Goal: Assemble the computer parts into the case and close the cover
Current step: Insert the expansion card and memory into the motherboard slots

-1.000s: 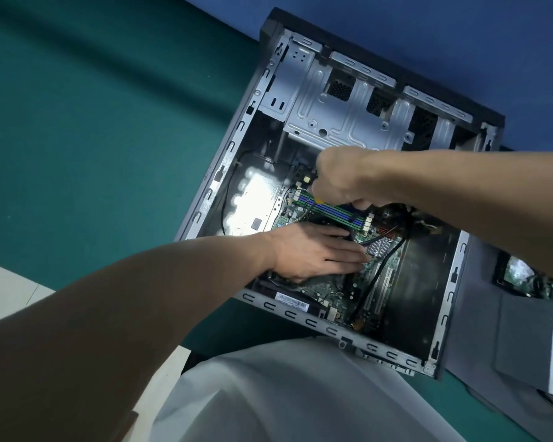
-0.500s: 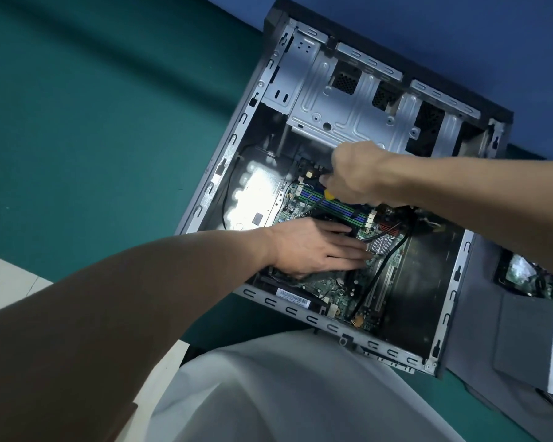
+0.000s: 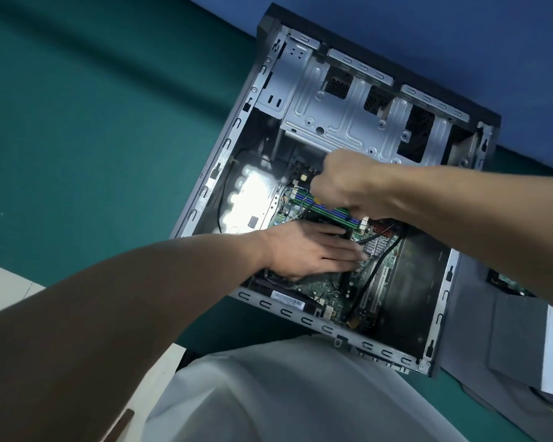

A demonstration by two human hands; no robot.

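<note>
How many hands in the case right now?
2, both inside the case. Left hand lies flat on the motherboard. Right hand is fisted above the RAM slots, gripping a mostly hidden tool with a yellow bit.

Teal matte surface (image 3: 93, 138) fills most of the view, with a blue wall (image 3: 428, 33) behind it at top. Pale tiled floor (image 3: 4, 282) lower left.
</note>
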